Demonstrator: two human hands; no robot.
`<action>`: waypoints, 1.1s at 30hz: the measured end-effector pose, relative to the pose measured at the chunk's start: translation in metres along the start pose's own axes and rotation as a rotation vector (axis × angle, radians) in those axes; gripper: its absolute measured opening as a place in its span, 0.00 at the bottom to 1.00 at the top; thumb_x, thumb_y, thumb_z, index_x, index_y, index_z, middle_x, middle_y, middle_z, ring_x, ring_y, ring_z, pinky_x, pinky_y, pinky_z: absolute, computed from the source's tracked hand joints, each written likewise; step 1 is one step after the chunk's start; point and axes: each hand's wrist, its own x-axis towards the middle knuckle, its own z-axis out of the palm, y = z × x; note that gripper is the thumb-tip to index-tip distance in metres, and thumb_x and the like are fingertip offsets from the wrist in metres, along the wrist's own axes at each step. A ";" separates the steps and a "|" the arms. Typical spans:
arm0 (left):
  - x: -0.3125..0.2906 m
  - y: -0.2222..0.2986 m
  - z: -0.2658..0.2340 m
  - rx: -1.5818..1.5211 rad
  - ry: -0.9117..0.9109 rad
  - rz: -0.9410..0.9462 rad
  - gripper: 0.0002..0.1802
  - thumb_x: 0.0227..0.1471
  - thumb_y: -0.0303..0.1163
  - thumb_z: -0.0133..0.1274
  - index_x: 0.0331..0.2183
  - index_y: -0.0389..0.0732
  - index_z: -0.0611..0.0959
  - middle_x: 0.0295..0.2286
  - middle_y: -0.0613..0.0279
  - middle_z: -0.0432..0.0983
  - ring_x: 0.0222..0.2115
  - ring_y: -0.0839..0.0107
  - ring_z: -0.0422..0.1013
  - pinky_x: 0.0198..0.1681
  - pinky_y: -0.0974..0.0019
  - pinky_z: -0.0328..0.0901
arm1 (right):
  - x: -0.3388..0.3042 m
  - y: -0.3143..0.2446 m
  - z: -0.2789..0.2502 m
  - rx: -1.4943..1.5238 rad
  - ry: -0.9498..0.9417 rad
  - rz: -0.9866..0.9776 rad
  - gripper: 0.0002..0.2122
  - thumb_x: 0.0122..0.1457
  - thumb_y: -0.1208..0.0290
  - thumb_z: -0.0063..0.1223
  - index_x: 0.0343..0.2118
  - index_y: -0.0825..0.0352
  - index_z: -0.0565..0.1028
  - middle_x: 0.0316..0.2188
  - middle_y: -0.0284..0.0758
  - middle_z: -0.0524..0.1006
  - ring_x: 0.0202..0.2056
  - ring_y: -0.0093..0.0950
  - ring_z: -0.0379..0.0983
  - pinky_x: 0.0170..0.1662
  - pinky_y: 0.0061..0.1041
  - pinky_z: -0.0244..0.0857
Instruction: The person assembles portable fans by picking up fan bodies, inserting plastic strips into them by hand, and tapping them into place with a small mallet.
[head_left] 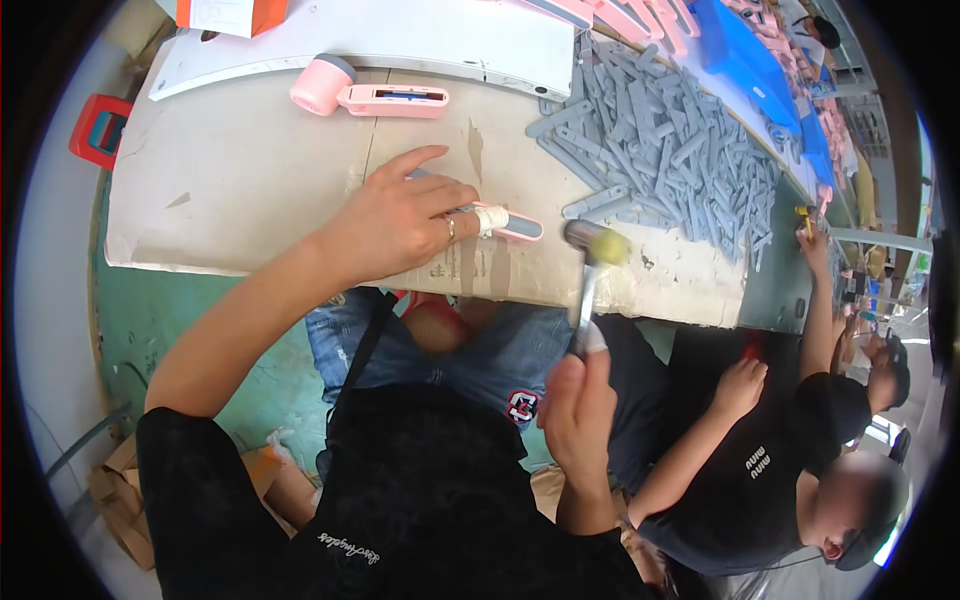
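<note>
My right hand (580,405) is closed around the handle of a small mallet (588,290), its blurred head dark on one side and yellow on the other. The mallet is raised over the table's near edge, right of a pink handheld device (525,229) with a grey strip along its top. My left hand (410,215) lies over that device and holds it against the table; white tape wraps one finger and a ring sits on another. Its index finger stretches out to the right. Most of the device is hidden under the hand.
Grey plastic strips (670,150) lie heaped on the cardboard-covered table (240,200). Farther back are another pink device (395,100) with an open slot, a white panel (370,45) and a blue bin (745,60). A co-worker (740,480) sits close on my right.
</note>
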 end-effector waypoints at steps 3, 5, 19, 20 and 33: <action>-0.003 -0.003 0.001 0.004 -0.038 -0.004 0.11 0.50 0.31 0.55 0.37 0.51 0.86 0.38 0.68 0.81 0.42 0.72 0.77 0.62 0.51 0.61 | 0.009 0.004 0.009 -0.042 -0.066 0.077 0.19 0.73 0.66 0.39 0.62 0.69 0.63 0.17 0.29 0.69 0.16 0.17 0.65 0.19 0.23 0.58; -0.004 -0.002 0.001 0.007 -0.012 -0.005 0.11 0.50 0.31 0.55 0.37 0.51 0.87 0.38 0.68 0.81 0.42 0.72 0.77 0.61 0.51 0.62 | 0.003 -0.018 -0.003 0.060 -0.006 0.144 0.19 0.73 0.65 0.39 0.61 0.69 0.64 0.17 0.29 0.69 0.16 0.17 0.65 0.19 0.22 0.58; 0.010 -0.002 -0.009 -0.045 -0.034 0.040 0.07 0.48 0.31 0.58 0.33 0.46 0.86 0.33 0.69 0.79 0.41 0.71 0.76 0.64 0.51 0.60 | 0.019 -0.001 -0.010 0.192 -0.098 0.199 0.14 0.73 0.64 0.42 0.51 0.70 0.68 0.17 0.38 0.71 0.16 0.27 0.68 0.21 0.28 0.59; 0.017 -0.002 -0.013 -0.049 -0.092 0.050 0.05 0.48 0.32 0.58 0.31 0.47 0.85 0.31 0.71 0.78 0.43 0.71 0.75 0.67 0.52 0.57 | 0.015 -0.002 -0.009 0.259 -0.063 0.219 0.14 0.73 0.64 0.41 0.52 0.70 0.67 0.17 0.33 0.70 0.16 0.22 0.66 0.20 0.24 0.58; 0.021 0.009 -0.025 -0.120 -0.024 -0.174 0.19 0.44 0.30 0.62 0.42 0.42 0.86 0.57 0.58 0.69 0.56 0.55 0.64 0.61 0.53 0.59 | 0.006 -0.008 -0.015 0.282 -0.019 0.092 0.22 0.74 0.65 0.34 0.67 0.68 0.56 0.22 0.28 0.67 0.13 0.14 0.63 0.14 0.16 0.57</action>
